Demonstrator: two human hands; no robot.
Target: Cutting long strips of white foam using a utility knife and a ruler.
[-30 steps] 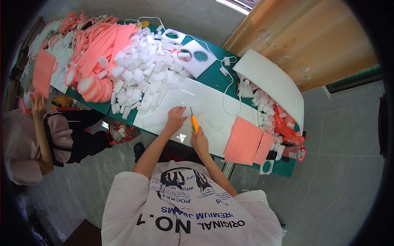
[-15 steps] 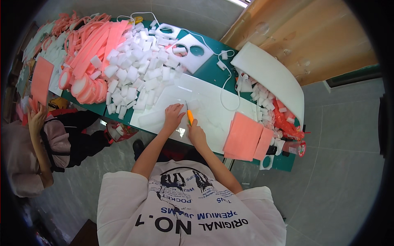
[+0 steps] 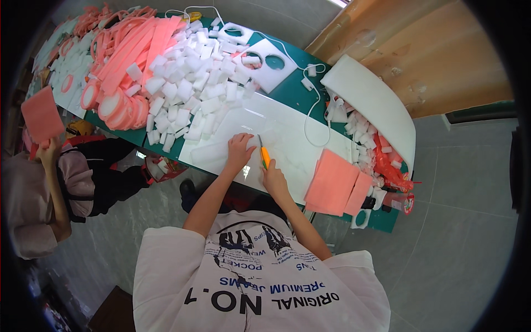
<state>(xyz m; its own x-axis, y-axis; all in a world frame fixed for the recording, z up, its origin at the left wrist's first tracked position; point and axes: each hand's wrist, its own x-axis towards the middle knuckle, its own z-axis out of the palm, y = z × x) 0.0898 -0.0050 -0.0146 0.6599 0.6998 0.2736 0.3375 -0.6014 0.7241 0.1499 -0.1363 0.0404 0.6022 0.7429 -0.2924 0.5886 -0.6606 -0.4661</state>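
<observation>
On the white board (image 3: pixel 293 127) in front of me lies a pale white foam strip (image 3: pixel 207 154), faint against the surface. My left hand (image 3: pixel 240 154) presses over its right part, fingers bent and thumb close to them. The fingers partly hide what lies beneath. My right hand (image 3: pixel 275 180) is wrapped round the handle of an orange utility knife (image 3: pixel 265 157). Its blade points away from me, just right of my left fingertips. Whether the blade touches the foam I cannot tell.
White foam blocks (image 3: pixel 185 88) are heaped at the left, beside pink foam strips (image 3: pixel 135 52). Pink sheets (image 3: pixel 332 182) are stacked at the right. A white cable (image 3: pixel 306 124) crosses the green table (image 3: pixel 298 91). A co-worker (image 3: pixel 38 188) at far left holds a pink sheet (image 3: pixel 42 115).
The whole view has shifted slightly. The knife now stands a little farther from my left fingertips, its handle more upright. The co-worker's pink sheet has tilted and moved left.
</observation>
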